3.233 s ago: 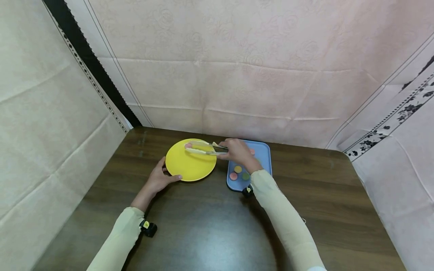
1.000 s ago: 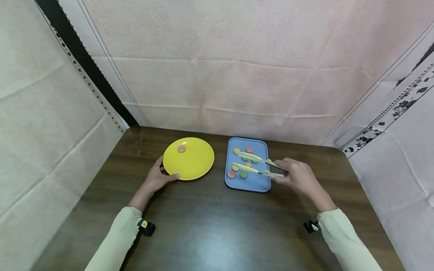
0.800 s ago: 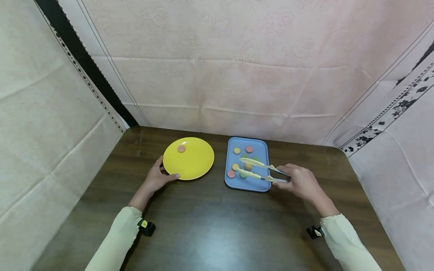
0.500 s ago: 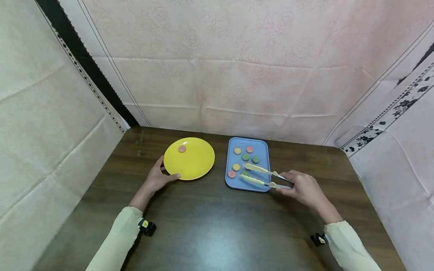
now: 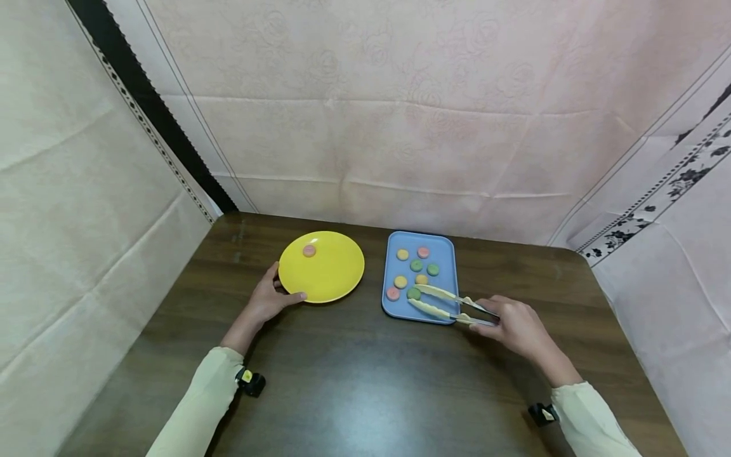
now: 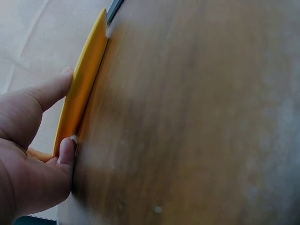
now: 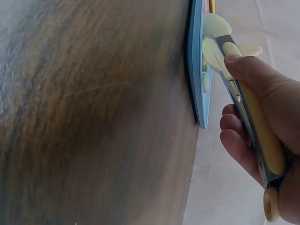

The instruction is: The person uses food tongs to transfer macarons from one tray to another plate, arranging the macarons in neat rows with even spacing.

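Observation:
In the head view my left hand (image 5: 267, 299) grips the left rim of a round yellow plate (image 5: 331, 279), thumb along its near edge. One pink disc (image 5: 309, 251), small and round, lies on the plate. My right hand (image 5: 516, 327) holds a pair of tongs (image 5: 436, 313) with pale yellow tips and metal arms. The tips are spread over the near part of a blue tray (image 5: 445, 254), one on each side of a green disc (image 5: 414, 293). In the right wrist view, my thumb presses the handle of the tongs (image 7: 260, 122), fingers curled at the other arm.
Several more discs lie in the tray, among them a yellow disc (image 5: 402, 254), a pink disc (image 5: 393, 294) and another green disc (image 5: 433, 270). Tray and plate stand side by side on a brown wooden table (image 5: 342, 387). Pale cloth (image 5: 400, 127) hangs behind the table.
Earlier the tongs held the pink disc over the plate; it now lies there. The tongs have swung right to the tray, then shifted towards its near side. My left hand has stayed put.

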A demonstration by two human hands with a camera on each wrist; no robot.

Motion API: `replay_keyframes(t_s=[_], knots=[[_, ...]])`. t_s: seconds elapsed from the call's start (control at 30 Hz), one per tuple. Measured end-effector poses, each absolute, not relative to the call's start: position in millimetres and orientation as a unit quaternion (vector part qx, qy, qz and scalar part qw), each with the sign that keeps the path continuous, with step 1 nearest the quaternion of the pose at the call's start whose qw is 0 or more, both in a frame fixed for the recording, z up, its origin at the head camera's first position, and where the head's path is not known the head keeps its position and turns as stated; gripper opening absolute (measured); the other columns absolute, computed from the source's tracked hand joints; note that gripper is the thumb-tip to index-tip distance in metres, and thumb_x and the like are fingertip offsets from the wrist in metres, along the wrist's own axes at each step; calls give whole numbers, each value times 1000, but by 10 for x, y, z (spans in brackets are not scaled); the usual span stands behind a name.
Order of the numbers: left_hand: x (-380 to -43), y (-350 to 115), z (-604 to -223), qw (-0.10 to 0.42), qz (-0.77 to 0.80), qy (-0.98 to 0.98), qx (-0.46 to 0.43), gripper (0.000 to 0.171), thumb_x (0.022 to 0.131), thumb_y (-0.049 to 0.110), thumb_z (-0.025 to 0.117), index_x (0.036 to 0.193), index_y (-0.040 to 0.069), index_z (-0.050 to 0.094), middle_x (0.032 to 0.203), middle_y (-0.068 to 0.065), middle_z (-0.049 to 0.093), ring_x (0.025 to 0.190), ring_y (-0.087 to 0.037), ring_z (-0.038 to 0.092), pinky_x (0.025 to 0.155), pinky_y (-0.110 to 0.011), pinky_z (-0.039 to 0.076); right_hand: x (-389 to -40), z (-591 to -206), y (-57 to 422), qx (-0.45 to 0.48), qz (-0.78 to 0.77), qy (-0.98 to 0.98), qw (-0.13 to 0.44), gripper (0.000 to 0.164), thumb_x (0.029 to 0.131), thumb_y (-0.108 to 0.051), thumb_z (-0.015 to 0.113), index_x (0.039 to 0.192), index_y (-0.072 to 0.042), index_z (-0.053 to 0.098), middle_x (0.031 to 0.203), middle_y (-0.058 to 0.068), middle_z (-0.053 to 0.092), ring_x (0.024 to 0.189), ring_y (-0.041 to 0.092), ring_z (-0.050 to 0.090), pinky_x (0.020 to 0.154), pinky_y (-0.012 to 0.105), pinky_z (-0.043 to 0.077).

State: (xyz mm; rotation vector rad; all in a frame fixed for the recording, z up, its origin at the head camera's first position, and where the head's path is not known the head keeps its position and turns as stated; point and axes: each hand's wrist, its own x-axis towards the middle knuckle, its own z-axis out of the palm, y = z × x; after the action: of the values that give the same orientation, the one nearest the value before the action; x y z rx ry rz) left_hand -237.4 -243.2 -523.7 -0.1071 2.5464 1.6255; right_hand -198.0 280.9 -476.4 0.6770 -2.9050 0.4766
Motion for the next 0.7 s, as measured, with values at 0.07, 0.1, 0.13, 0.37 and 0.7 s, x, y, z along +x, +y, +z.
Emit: replay_keyframes(t_s=[0.07,0.1,0.13,0.37,0.7], knots=[[-2376,-2432,-5248,56,537,841,-36,111,83,27,88,164,8,13,145,-23,44,125,-35,50,91,-37,51,-1975,-4763,2812,222,159,-960,58,43,82,-33,87,115,-6,76,90,2,68,66,10,48,59,29,40],[-2376,-2431,-5253,54,537,841,-35,110,83,27,88,163,9,14,144,-22,45,125,-35,50,91,-37,52,-1974,-4762,2812,222,160,-960,57,43,82,-33,87,115,-7,76,90,2,68,66,10,48,59,28,40],[-2378,-2431,-5259,53,537,841,-35,110,83,27,88,163,9,15,143,-22,45,125,-35,50,91,-38,51,-1973,-4761,2812,221,160,-960,55,43,83,-33,87,115,-7,76,90,2,68,66,10,48,59,28,39],[-2371,-2435,-5258,53,538,841,-33,108,82,27,88,163,10,18,142,-21,46,123,-34,51,89,-37,52,-1976,-4756,2814,218,163,-961,43,43,84,-33,86,116,-7,76,91,1,67,67,10,48,59,28,39],[-2380,-2443,-5254,53,538,841,-32,107,82,28,88,162,11,19,142,-20,46,122,-34,50,89,-37,52,-1980,-4763,2828,217,167,-961,39,42,85,-33,85,117,-7,76,89,1,66,66,10,48,58,27,38]])
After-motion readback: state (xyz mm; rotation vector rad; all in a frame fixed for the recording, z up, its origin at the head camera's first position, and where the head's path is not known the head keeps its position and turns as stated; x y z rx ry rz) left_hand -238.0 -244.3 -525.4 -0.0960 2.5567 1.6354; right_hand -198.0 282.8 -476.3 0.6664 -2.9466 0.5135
